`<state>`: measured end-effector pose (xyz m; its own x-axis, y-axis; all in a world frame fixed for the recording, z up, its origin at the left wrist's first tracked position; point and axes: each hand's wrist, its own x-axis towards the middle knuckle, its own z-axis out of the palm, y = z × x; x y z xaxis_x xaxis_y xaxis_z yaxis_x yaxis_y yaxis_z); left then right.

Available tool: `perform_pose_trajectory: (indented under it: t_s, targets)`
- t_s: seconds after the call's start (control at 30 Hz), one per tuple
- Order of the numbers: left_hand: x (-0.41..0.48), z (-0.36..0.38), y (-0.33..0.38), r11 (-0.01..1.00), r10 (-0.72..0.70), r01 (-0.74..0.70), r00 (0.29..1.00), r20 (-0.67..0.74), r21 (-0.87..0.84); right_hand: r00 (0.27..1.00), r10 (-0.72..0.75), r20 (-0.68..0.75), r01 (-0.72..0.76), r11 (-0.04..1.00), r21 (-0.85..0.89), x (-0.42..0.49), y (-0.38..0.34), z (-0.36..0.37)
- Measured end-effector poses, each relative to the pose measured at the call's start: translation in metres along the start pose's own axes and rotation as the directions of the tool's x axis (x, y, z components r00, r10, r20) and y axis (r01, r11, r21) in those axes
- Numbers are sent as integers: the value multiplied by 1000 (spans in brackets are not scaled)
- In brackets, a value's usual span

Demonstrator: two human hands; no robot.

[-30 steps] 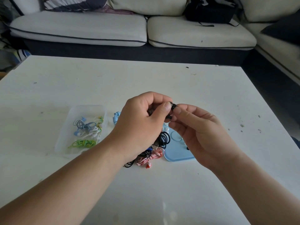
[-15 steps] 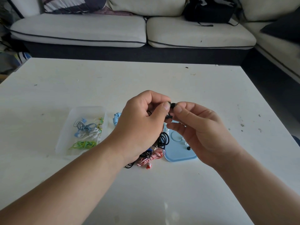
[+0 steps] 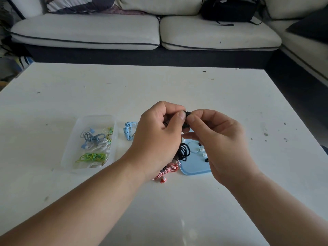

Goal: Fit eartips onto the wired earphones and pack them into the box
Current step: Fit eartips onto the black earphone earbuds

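My left hand [image 3: 158,137] is closed around a black wired earphone whose coiled cable [image 3: 184,152] hangs below the palm. My right hand [image 3: 218,139] pinches a small black eartip [image 3: 187,114] against the earbud, thumb to thumb with the left. A clear plastic box [image 3: 71,150] at the left holds several coiled earphones in blue, white and green. A light blue lid [image 3: 192,167] under my right hand carries loose white and black eartips [image 3: 204,155]. A red-and-white earphone [image 3: 167,171] and a light blue earphone [image 3: 129,130] lie on the table.
The white table [image 3: 177,201] is scuffed, with its far edge close to a cream sofa [image 3: 124,31]. A black bag [image 3: 229,9] rests on the sofa. The table's right edge drops to a dark floor.
Both hands stay joined over the earbud with small finger shifts. The view has tilted down slightly.
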<state>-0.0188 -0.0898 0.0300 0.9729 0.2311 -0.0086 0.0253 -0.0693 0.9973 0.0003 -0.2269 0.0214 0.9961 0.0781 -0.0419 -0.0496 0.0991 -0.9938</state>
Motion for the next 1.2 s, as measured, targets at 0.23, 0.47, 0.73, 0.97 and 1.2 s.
perform_pose_trajectory:
  t_s: [0.23,0.47,0.73,0.97,1.2]
  targets:
    - [0,1,2,995,-62,61,998,-7,-81,996,-72,-50,67,994,-89,-3,-5,-1]
    - [0,3,1,989,-98,100,995,17,-106,994,104,20,-105,991,77,3,-11,-10]
    - [-1,5,0,991,-85,87,996,29,-102,997,67,46,-69,997,32,4,-4,-12]
    - [0,4,-3,991,-86,88,996,30,-99,996,88,-4,-88,994,68,2,-6,-9]
    - [1,5,-4,981,-105,108,994,26,-160,1000,3,-10,-3,999,-46,0,-6,-9]
